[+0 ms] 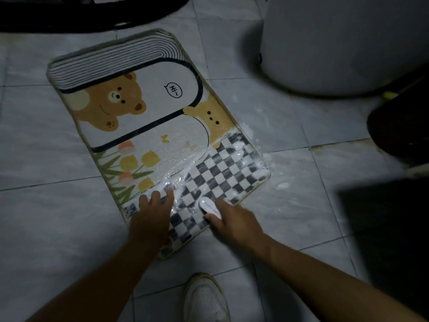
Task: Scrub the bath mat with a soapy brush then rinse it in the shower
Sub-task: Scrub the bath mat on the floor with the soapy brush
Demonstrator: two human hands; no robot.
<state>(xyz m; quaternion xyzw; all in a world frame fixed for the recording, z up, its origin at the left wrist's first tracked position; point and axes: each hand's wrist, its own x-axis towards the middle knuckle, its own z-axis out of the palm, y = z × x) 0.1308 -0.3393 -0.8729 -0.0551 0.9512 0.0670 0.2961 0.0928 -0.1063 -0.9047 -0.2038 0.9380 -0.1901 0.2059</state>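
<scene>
Since there is only the head camera, everything comes from its downward look at the grey tiled floor (46, 228). The bath mat (144, 126) lies flat on the tiles straight ahead of the person. Its long axis runs away from them and leans to the left as it goes, so a near corner points back toward the white shoe (204, 298).

Both hands are on the near, checkered end, close together but not touching. The left hand (152, 214) rests with spread, fairly straight fingers pressed on the mat beside the flower print, and seems to pin it down. The right hand (232, 225) is curled round a small white brush (210, 206), whose head sits on the checks just beside the near short edge.

White suds (181, 168) streak the checkered corner and the grid panel next to it, and some have spilled onto the tiles off the right edge. The bear pictures and the striped far end show no foam, so the scrubbing looks only partly done.

What is left lies forward and to the left along the long axis. The brush hand is the one that must travel, while the left hand is nearer the bare side and may need to shift up to keep the mat from sliding.

A white toilet base (336, 43) stands well beyond the mat to the right. No shower shows.
</scene>
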